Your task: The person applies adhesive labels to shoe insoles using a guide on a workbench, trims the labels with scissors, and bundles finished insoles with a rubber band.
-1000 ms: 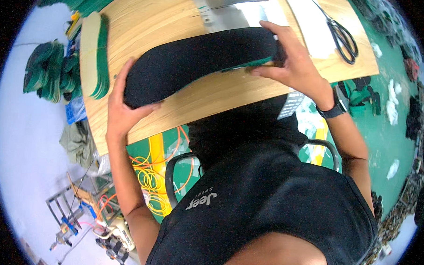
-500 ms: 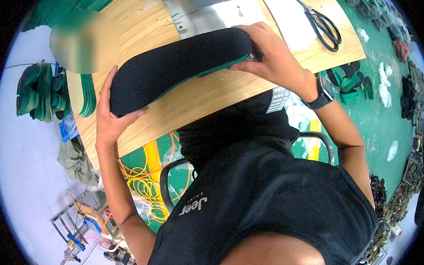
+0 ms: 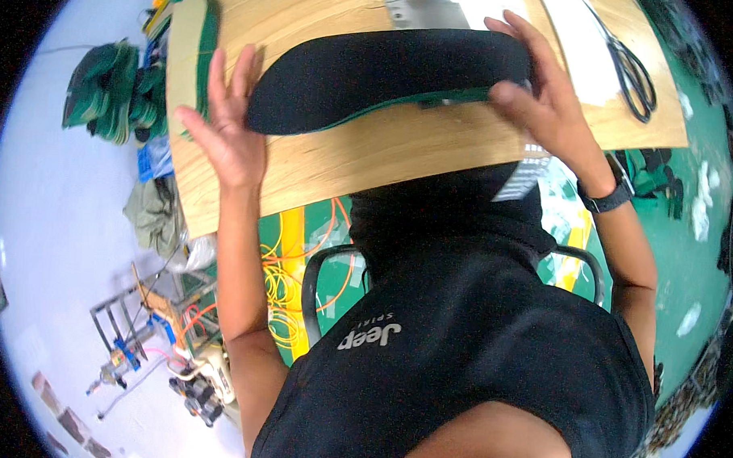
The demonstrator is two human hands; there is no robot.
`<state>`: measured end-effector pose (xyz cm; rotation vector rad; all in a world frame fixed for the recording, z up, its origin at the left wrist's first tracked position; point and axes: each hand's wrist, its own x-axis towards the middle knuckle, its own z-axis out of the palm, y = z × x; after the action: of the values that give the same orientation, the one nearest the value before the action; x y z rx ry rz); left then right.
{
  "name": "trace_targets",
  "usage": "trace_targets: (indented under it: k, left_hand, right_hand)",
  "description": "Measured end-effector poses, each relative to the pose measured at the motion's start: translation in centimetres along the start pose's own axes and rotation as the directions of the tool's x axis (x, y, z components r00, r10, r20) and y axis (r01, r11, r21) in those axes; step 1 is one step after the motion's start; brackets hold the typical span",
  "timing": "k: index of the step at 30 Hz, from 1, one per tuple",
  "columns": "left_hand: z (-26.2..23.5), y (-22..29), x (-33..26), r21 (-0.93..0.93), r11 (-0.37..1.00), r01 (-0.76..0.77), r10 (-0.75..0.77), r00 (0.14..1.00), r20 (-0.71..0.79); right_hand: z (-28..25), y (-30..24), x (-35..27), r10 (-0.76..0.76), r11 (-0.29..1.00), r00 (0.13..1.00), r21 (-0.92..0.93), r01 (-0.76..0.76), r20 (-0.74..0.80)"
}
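A stack of black shoe insoles [image 3: 388,72] with green edges lies lengthwise across the wooden table [image 3: 369,160]. The top insole hides most of those under it. At its left end, my left hand [image 3: 237,132] is open, fingers and thumb spread, the palm side close to the insole edge. My right hand [image 3: 548,106] is around the right end, slightly blurred. Its fingers are apart, with the thumb at the near edge and the fingertips at the far one; whether they touch is hard to tell.
Another insole stack [image 3: 187,61], cream on top with green sides, lies at the table's left edge. Black-handled scissors [image 3: 634,81] rest on the right beside a white sheet [image 3: 578,55]. Metal machine parts [image 3: 439,9] are at the back. Yellow cables [image 3: 280,286] lie on the floor.
Both hands have loosened from the insole stack, the left one spreading its fingers away from the end. The stack now appears further right and higher in view, as the view has also shifted.
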<state>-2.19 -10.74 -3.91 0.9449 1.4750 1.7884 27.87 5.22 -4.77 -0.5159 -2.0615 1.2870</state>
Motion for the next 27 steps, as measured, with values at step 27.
trace_targets:
  k: [27]
  left_hand:
    - [-1.3, 1.7, -2.1, 0.586, 0.768, -0.258, 0.031, 0.929, 0.369]
  right_hand:
    - [-2.0, -3.2, 5.3, 0.154, 0.711, 0.821, -0.639, 0.294, 0.549]
